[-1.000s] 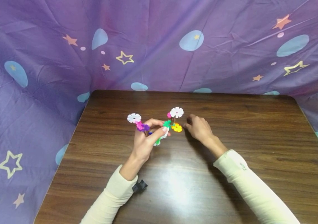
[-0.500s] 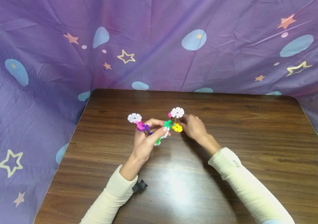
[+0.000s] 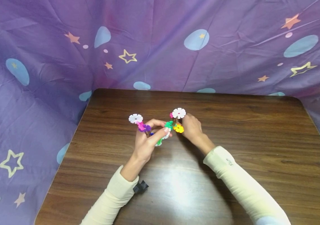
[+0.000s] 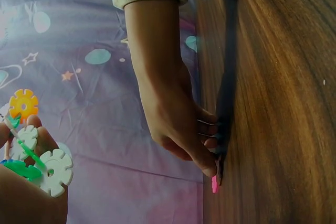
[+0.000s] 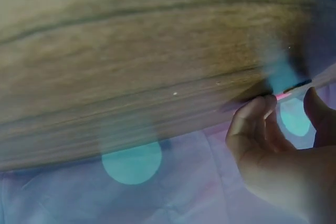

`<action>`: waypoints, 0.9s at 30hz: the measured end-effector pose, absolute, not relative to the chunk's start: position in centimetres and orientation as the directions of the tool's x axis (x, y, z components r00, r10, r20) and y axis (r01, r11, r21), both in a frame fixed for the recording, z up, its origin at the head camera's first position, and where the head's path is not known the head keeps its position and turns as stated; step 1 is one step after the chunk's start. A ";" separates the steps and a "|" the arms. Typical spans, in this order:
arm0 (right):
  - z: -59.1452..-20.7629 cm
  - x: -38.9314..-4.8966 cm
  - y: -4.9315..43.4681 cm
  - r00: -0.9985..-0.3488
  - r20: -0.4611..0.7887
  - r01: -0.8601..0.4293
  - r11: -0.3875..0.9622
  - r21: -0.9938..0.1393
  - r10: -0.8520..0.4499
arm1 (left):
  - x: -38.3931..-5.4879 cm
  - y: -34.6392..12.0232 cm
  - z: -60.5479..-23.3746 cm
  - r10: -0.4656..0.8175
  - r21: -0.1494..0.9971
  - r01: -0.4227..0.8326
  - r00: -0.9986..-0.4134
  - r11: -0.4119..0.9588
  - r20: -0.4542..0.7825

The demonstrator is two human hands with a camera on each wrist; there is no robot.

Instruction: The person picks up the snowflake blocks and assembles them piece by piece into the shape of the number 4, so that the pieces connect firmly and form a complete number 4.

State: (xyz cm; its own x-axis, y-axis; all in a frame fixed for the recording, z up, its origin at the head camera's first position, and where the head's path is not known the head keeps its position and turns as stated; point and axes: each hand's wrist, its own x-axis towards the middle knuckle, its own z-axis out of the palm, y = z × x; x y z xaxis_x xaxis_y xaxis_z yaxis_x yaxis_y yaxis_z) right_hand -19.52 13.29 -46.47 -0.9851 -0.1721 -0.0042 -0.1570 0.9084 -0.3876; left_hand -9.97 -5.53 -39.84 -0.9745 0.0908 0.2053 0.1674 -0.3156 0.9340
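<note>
My left hand (image 3: 145, 143) holds a build of interlocking plastic flower discs (image 3: 168, 125), pinched between thumb and fingers above the table. It has white, green, purple, pink, blue, brown and orange-yellow discs, with a white disc (image 3: 135, 118) at its left end and another white disc (image 3: 179, 113) at its right end. Partly behind the build, my right hand (image 3: 192, 127) is low at the tabletop. Beside its fingertips a pink disc (image 4: 214, 183) lies flat; in the right wrist view, the pink disc (image 5: 283, 96) is by the fingers, with the thumb apart from it.
The brown wood-grain table (image 3: 261, 140) stretches under both hands. A purple curtain (image 3: 160, 47) with stars and blue ovals hangs behind and along the left side. A black strap piece (image 3: 141, 187) sits at the left cuff.
My right hand has moved left along the tabletop, closer to the build, and its fingers are now hidden behind it in the head view. My left hand keeps its hold and has hardly moved.
</note>
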 end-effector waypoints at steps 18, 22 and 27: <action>-47.3 -19.4 12.5 -0.987 0.030 -0.155 0.912 -0.380 -0.156 | -9.3 -5.4 -40.1 0.081 0.949 0.158 -0.979 -0.273 0.187; -46.7 -19.1 13.0 -0.982 0.035 -0.187 0.907 -0.378 -0.188 | -9.6 -5.3 -40.0 0.079 0.945 0.174 -0.976 -0.276 0.203; -46.2 -18.7 13.5 -0.977 -0.006 -0.193 0.900 -0.390 -0.212 | -9.7 -5.1 -39.9 0.086 0.945 0.165 -0.977 -0.281 0.196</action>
